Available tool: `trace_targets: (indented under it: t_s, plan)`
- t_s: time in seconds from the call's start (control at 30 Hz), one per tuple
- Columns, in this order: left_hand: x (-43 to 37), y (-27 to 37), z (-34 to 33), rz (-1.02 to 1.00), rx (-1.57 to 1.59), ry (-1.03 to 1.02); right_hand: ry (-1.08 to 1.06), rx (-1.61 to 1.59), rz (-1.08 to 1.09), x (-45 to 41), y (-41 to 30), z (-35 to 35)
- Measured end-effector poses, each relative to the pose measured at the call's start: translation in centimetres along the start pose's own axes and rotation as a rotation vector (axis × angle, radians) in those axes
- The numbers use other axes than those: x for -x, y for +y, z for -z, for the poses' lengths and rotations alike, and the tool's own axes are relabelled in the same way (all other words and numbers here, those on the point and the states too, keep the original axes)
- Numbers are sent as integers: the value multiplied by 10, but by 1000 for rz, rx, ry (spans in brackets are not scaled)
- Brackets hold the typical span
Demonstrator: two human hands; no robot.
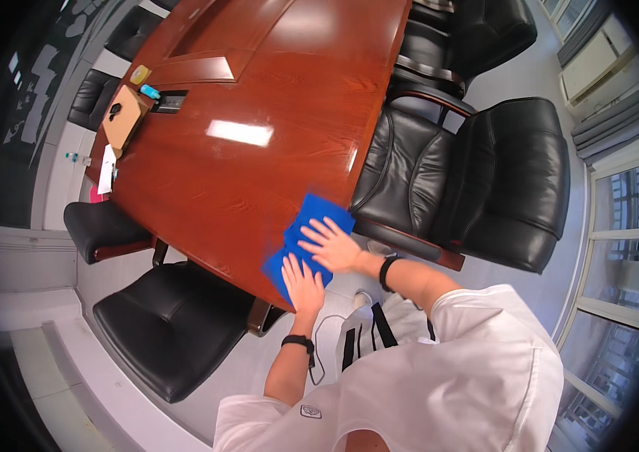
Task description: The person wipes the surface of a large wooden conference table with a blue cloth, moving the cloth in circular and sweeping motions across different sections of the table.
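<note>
A bright blue cloth (316,210) lies at the near corner of a glossy reddish-brown wooden conference table (229,186). My left hand (302,287) rests flat on the cloth's lower part, fingers apart. Higher up and to the right, my right hand (333,247) presses on it palm down with spread fingers. The two hands are apart, and neither grips the cloth. Part of the cloth under my palms is hidden, and its outer edges look blurred. A black band circles each of my wrists.
Black leather armchairs (409,164) line the table's right side. Another black chair (178,322) stands by the near left edge. At the table's far left are a cardboard box (127,118), a blue bottle (150,91), a yellow roll (139,74) and white paper (106,169). A cable (319,361) hangs near my legs.
</note>
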State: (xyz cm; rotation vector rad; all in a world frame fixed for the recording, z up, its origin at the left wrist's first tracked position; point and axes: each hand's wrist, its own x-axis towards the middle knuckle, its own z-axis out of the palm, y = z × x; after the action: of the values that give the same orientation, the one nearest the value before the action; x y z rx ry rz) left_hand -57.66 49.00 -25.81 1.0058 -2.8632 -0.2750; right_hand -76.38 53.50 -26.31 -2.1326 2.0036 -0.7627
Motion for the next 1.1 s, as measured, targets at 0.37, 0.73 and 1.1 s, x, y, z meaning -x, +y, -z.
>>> trace_targets:
  t_s: [0.37, 0.73, 1.1]
  plan:
    - [110, -38, -7, 269, 326, 84, -139, 105, -65, 18, -124, -27]
    - [115, -47, -67, 874, 1413, 239, -259, 142, -98, 20, -129, -17]
    - [70, -22, -44, 1201, 1593, 561, -361, 158, -127, 17, -125, -25]
